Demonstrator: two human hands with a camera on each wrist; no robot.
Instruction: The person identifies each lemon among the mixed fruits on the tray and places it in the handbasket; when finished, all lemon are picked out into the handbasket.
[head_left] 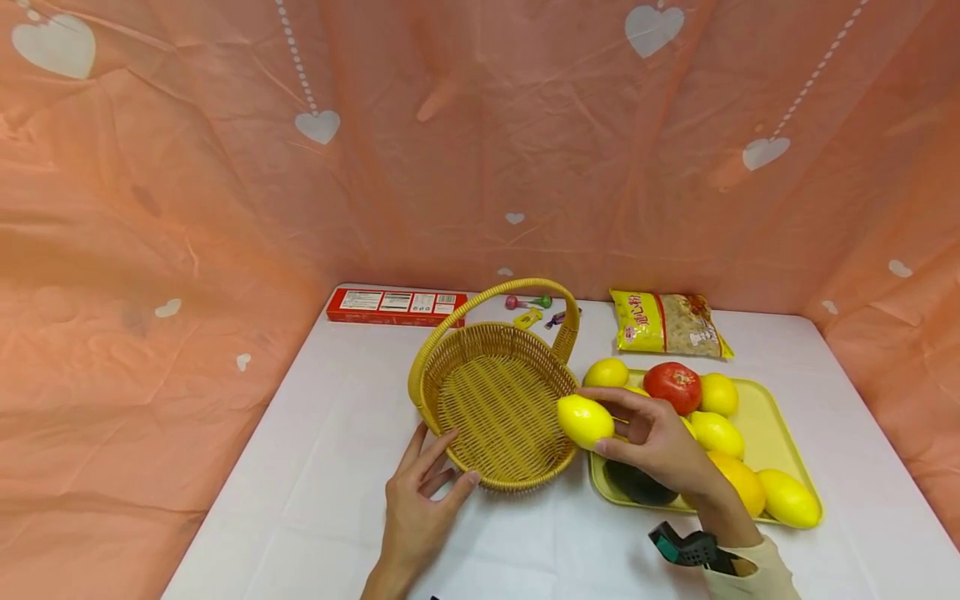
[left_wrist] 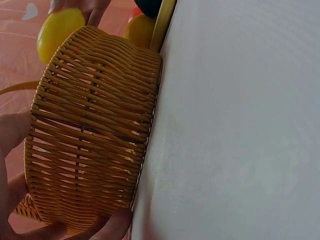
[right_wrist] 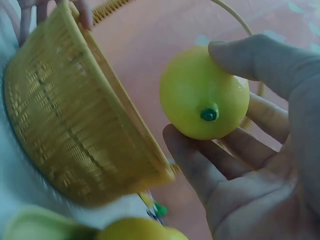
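A round woven basket with a tall handle stands in the middle of the table, with only its wicker bottom visible inside. My left hand holds its near-left side, thumb and fingertips at the rim; the left wrist view shows other fingers along the woven wall. Between thumb and fingers, my right hand grips a yellow lemon just over the basket's right rim. The right wrist view shows the lemon's green-tipped end towards the palm. Behind that hand lies a yellow tray of fruit.
Several lemons, a red pomegranate, an orange fruit and a dark green fruit fill much of the tray. Farther back are a red box, lollipops, small wrapped candies and a yellow food bag.
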